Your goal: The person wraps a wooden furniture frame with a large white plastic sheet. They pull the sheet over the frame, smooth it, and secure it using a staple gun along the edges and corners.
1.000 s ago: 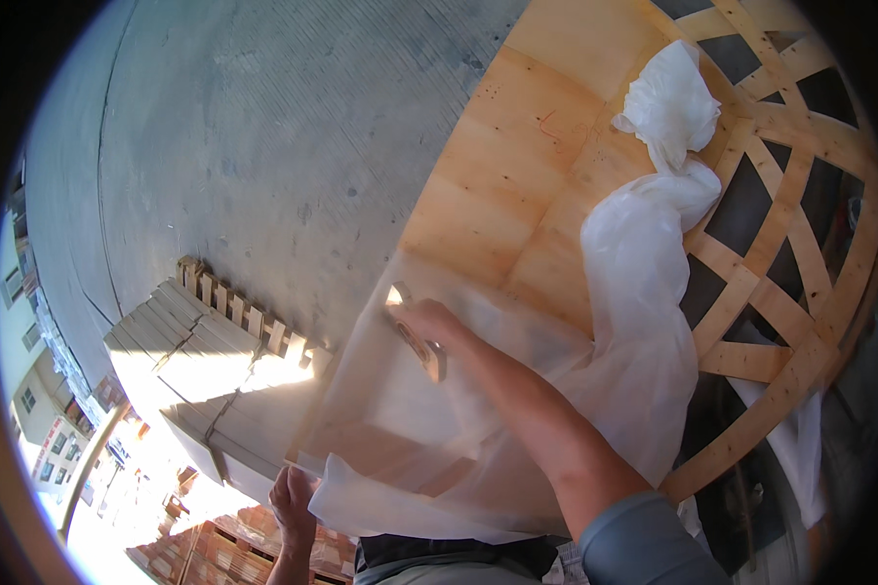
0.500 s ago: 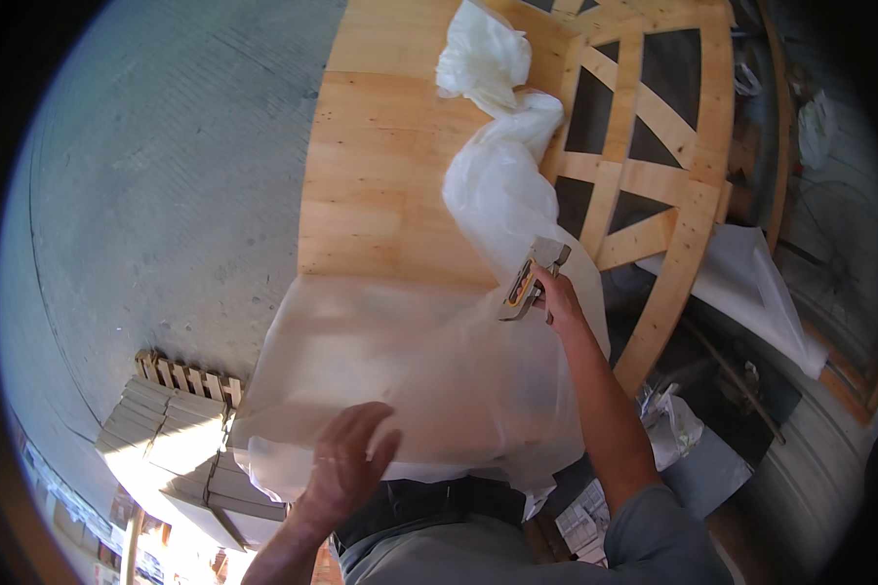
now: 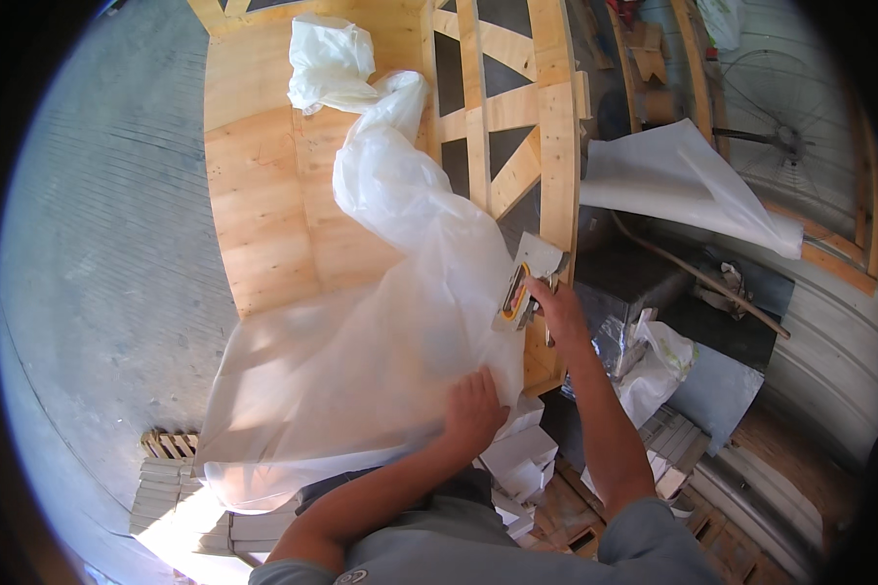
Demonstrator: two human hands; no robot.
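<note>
My right hand (image 3: 556, 310) grips a grey staple gun (image 3: 523, 285) with a yellow-edged handle opening. It is above the right edge of a translucent plastic sheet (image 3: 332, 366), beside the wooden side rail. My left hand (image 3: 475, 414) rests at the sheet's near right part, fingers curled and pinching the film. The sheet covers the near end of a plywood panel (image 3: 254, 214) and runs away from me as a bunched, twisted length ending in a crumpled heap. Along the panel's right stands a slatted wooden frame (image 3: 556, 127) with diagonal braces.
To the right lie a roll of plastic film (image 3: 693, 200), a wooden stick (image 3: 741, 297) and a crumpled plastic bag (image 3: 658, 366). A fan (image 3: 785, 141) stands beyond them. Stacked grey boards (image 3: 161, 487) and a small pallet (image 3: 169, 445) are at lower left. White boxes (image 3: 519, 453) sit by my right side.
My view has swung right, so the panel sits further left. My left hand has crossed from the sheet's near left to its right edge and closed there. The staple gun stays in my right hand.
</note>
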